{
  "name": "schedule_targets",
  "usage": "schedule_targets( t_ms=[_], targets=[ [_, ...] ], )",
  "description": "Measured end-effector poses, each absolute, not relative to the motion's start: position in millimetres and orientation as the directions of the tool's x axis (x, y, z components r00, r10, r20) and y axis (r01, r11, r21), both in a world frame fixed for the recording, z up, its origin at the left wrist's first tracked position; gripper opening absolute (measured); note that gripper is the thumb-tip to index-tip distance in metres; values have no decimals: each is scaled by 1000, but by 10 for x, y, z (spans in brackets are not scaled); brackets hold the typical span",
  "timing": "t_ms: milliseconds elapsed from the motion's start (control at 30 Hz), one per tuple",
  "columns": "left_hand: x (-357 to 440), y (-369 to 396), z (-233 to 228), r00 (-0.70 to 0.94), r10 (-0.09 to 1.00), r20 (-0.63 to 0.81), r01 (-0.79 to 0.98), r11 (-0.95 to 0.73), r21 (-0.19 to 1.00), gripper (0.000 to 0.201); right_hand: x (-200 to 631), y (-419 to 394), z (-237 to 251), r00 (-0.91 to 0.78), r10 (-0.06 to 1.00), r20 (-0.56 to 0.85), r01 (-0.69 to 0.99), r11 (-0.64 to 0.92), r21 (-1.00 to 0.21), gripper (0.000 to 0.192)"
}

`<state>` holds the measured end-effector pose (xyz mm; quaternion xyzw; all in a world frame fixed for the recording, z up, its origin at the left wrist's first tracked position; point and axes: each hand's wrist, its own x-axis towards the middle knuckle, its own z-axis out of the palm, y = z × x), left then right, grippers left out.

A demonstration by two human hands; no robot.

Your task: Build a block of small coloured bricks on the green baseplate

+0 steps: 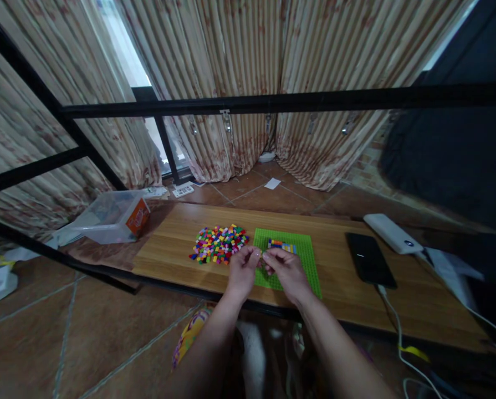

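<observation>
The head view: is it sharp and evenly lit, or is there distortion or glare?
Head view: wide-angle, the black bar bows; window blown out white; hands and bricks small, slightly soft; right side dark; faint glare on the phone.

- We see a bright green studded baseplate (301,252).
- Our brick pile (218,244) mixes red, yellow, blue, green and pink.
- The worktop (181,244) shows light wood grain.
- The phone (370,259) is black, the power bank (392,233) white.
</observation>
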<state>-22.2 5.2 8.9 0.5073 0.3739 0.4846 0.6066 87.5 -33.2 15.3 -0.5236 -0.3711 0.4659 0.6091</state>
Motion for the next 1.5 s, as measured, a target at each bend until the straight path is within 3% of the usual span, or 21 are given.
schedule_targets(
  t_ms=[233,333,433,567,667,800,967,1167,1300,1500],
  targets=[
    [-136,-9,133,320,947,-18,-293,118,949,25,996,-430,208,272,955,-117,-303,-31,-952,35],
    [-86,-40,149,312,949,-47,-314,150,937,25,1090,-424,207,291,951,-99,-255,-22,-967,35],
    [-43,-70,166,277,949,-153,-365,251,897,24,1253,-388,151,419,907,-44,-94,-5,-996,36],
    [-32,-81,203,277,916,-289,-419,386,822,23,1428,-382,83,529,834,156,288,-3,-958,31],
    [-35,-70,229,313,883,-349,-411,457,789,23,1408,-421,110,416,867,274,485,43,-873,25],
    [-14,-70,226,352,848,-396,-352,512,784,28,1261,-455,168,183,930,319,596,153,-788,19],
    [-9,-74,181,313,890,-333,-299,425,854,33,1151,-442,154,151,928,342,591,193,-783,16],
    [-17,-48,159,269,891,-366,-357,445,821,28,1297,-406,108,310,902,301,463,134,-876,19],
    [-1,-33,134,237,907,-348,-402,418,815,24,1541,-294,42,437,835,335,536,57,-842,25],
    [5,-10,105,217,914,-343,-413,404,816,21,1672,-131,-78,374,876,304,600,21,-799,28]
  ],
)
